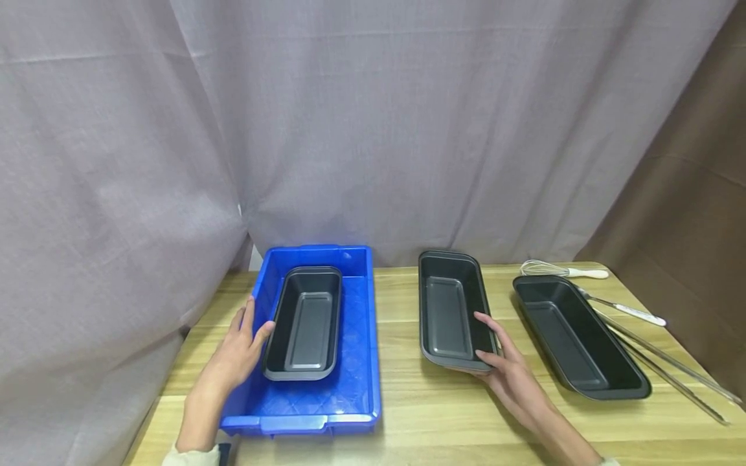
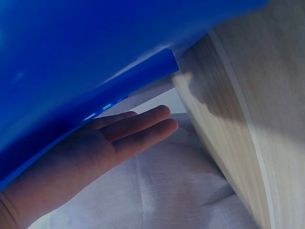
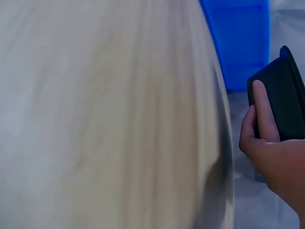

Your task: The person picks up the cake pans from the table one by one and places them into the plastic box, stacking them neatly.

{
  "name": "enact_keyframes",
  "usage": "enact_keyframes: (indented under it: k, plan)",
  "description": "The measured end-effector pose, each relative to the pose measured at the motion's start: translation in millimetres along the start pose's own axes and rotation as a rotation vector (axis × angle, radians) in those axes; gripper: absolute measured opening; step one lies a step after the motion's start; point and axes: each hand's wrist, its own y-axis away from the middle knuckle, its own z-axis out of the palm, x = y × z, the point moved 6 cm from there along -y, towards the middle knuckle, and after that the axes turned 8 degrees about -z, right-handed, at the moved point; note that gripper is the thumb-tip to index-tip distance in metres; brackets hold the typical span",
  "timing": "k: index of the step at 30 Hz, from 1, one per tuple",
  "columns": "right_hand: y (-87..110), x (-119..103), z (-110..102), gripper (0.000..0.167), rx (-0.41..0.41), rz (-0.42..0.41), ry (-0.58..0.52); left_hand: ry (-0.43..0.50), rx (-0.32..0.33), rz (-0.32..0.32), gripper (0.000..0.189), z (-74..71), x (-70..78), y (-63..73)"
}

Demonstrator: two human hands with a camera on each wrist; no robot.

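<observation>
A dark loaf pan (image 1: 454, 310) is gripped at its near right side by my right hand (image 1: 513, 375). Some fingers lie over its rim while others reach beneath; in the right wrist view, that hand (image 3: 276, 138) lies against the outside of the pan (image 3: 283, 105). My left hand (image 1: 233, 353) is at the left wall of a blue plastic bin (image 1: 362, 336), its thumb near a second loaf pan (image 1: 309, 323) that sits inside. Seen from the left wrist, the fingers (image 2: 138, 129) are straight beside the blue bin (image 2: 133, 76).
Right of my right hand, a third loaf pan (image 1: 583, 343) lies slanted on the wooden table (image 1: 402, 414). Around it are a whisk (image 1: 548, 268), a white-handled utensil (image 1: 638, 315) and long thin metal pieces (image 1: 670, 353). A grey curtain (image 1: 379, 142) hangs behind the table.
</observation>
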Motion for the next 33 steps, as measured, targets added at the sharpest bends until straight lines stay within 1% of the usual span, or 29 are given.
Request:
enact_keyframes:
  k: [4, 7, 11, 12, 13, 15, 17, 18, 19, 20, 22, 26, 27, 28, 31, 33]
  plan:
    - [-3.1, -3.8, 10.1, 0.068, -0.001, 0.012, 0.01, -0.001, -0.002, -0.005, 0.08, -0.4, 0.3, 0.1]
    - [-5.4, -7.1, 16.9, 0.062, 0.023, 0.025, 0.051, -0.002, 0.0, 0.0, 0.082, -0.7, -0.7, 0.0]
    - [-8.2, -10.6, 26.3, 0.053, 0.062, 0.05, 0.122, 0.027, 0.045, 0.04, 0.087, 2.3, -9.2, -4.4]
    - [-9.0, -11.2, 29.0, 0.053, 0.068, 0.059, 0.13, 0.03, 0.075, 0.056, 0.088, 5.8, -15.3, -8.1]
    - [-9.9, -11.8, 31.7, 0.053, 0.074, 0.067, 0.136, 0.034, 0.087, 0.065, 0.089, 7.2, -18.0, -9.7]
    - [-11.7, -13.4, 37.7, 0.052, 0.075, 0.081, 0.134, 0.032, 0.1, 0.075, 0.091, 9.5, -22.1, -12.3]
    - [-13.6, -15.4, 44.1, 0.051, 0.069, 0.091, 0.128, 0.034, 0.098, 0.074, 0.092, 10.7, -23.1, -12.9]
    - [-14.7, -16.6, 47.9, 0.05, 0.062, 0.092, 0.125, 0.035, 0.096, 0.072, 0.091, 10.7, -22.6, -12.2]
    - [-15.7, -17.6, 51.3, 0.05, 0.055, 0.093, 0.122, 0.039, 0.075, 0.062, 0.092, 8.0, -18.3, -9.3]
    - [-16.6, -18.8, 54.8, 0.05, 0.048, 0.094, 0.122, 0.049, 0.09, 0.064, 0.093, 8.7, -19.5, -10.1]
    - [-18.4, -21.0, 61.8, 0.049, 0.04, 0.102, 0.126, 0.04, 0.092, 0.055, 0.094, 6.4, -16.0, -7.3]
    - [-21.8, -24.6, 74.4, 0.051, 0.04, 0.125, 0.132, -0.016, 0.093, 0.03, 0.09, 1.0, -6.7, -1.5]
    - [-22.5, -25.3, 77.5, 0.052, 0.038, 0.13, 0.129, -0.043, 0.074, 0.018, 0.088, -1.7, -1.5, 1.9]
    - [-23.3, -25.9, 80.7, 0.052, 0.034, 0.132, 0.125, -0.061, 0.07, 0.011, 0.087, -2.6, 0.3, 3.0]
    - [-25.5, -27.1, 91.0, 0.052, 0.013, 0.138, 0.102, -0.093, 0.062, -0.003, 0.084, -3.9, 3.6, 5.1]
    - [-27.6, -27.2, 98.4, 0.052, 0.002, 0.143, 0.08, -0.097, 0.063, -0.009, 0.083, -3.8, 3.3, 4.6]
